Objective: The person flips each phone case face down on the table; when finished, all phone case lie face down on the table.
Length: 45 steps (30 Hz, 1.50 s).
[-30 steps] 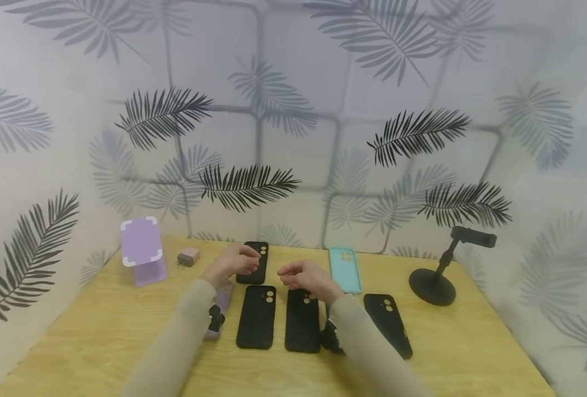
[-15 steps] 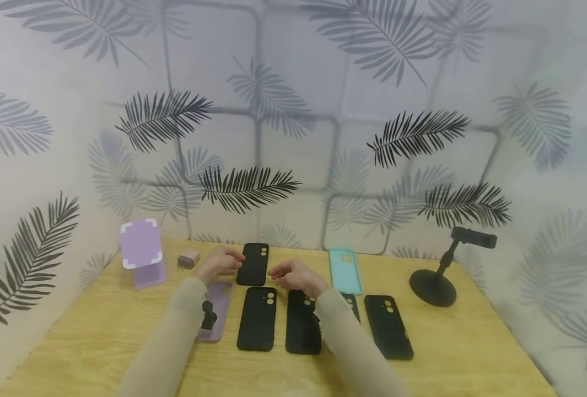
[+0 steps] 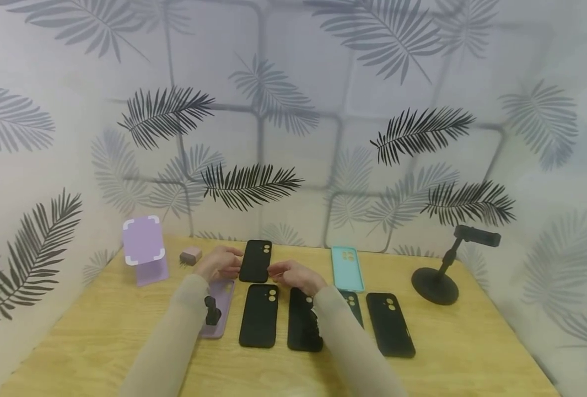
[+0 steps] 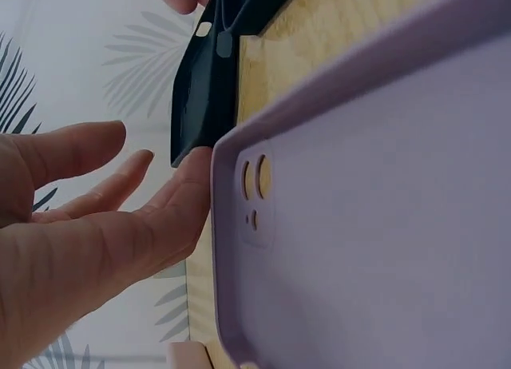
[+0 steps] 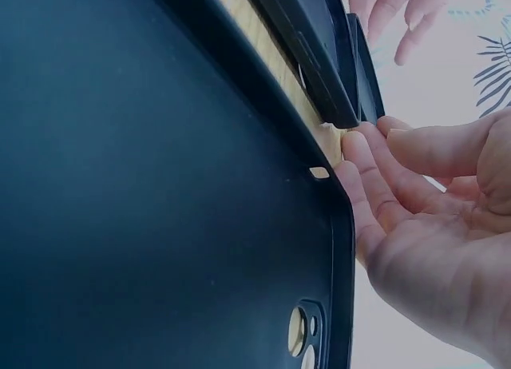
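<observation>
Head view: matte black phone case [image 3: 255, 261], a rounded rectangle, flat on the wood-grain table [image 3: 100, 331] in the far row, long axis running away from the person, camera cutout at the far end. Left hand [image 3: 219, 263] at its left edge, right hand [image 3: 293, 274] near its right edge, fingers of both loosely bent, grasping nothing. Left wrist view: smooth lilac case [image 4: 375, 225] fills the foreground; relaxed fingers [image 4: 96, 161] beside it, black case [image 4: 209, 81] beyond. Right wrist view: soft black case [image 5: 160, 193] close up; fingertips [image 5: 359, 157] at the corner of the far case [image 5: 319, 53], contact unclear.
</observation>
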Available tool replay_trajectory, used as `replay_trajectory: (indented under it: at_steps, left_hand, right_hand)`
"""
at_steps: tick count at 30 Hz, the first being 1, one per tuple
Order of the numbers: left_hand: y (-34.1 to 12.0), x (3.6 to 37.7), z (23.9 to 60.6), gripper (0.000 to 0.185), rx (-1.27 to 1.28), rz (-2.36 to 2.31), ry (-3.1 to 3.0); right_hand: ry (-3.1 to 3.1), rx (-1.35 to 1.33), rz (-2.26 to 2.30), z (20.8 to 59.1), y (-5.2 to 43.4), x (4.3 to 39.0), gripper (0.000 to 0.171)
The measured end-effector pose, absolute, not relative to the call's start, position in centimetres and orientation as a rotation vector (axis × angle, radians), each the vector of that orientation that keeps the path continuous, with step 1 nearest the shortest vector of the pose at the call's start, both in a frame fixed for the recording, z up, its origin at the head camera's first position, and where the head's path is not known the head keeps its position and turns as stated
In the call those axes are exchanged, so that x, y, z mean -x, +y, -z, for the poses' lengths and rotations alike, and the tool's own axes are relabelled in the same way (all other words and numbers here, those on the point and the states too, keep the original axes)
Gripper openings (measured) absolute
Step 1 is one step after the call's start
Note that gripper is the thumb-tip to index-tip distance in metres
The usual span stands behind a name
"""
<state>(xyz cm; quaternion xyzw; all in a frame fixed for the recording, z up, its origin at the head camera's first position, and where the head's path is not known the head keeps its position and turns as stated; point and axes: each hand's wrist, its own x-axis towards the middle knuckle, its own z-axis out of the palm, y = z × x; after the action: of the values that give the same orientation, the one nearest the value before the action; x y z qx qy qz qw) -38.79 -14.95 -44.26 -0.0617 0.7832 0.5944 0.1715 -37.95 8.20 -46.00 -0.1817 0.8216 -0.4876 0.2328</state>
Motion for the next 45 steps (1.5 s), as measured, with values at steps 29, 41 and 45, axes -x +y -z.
replay_trajectory:
  at_steps: [29, 41, 45]
  left_hand:
    - [-12.5, 38.8, 44.1, 0.067, -0.048, -1.874, 2.022]
    - [-11.9, 38.7, 44.2, 0.056, -0.029, -1.772, 2.095]
    - [-11.7, 38.5, 44.1, 0.059, 0.004, -1.7, 2.15]
  right_hand:
    - [2.052, 0.417, 1.525, 45.4, 7.1, 37.6, 0.055]
    - [2.09, 0.385, 1.591, 45.6, 6.8, 37.6, 0.053]
    - [2.124, 0.355, 1.629, 45.7, 6.6, 37.5, 0.046]
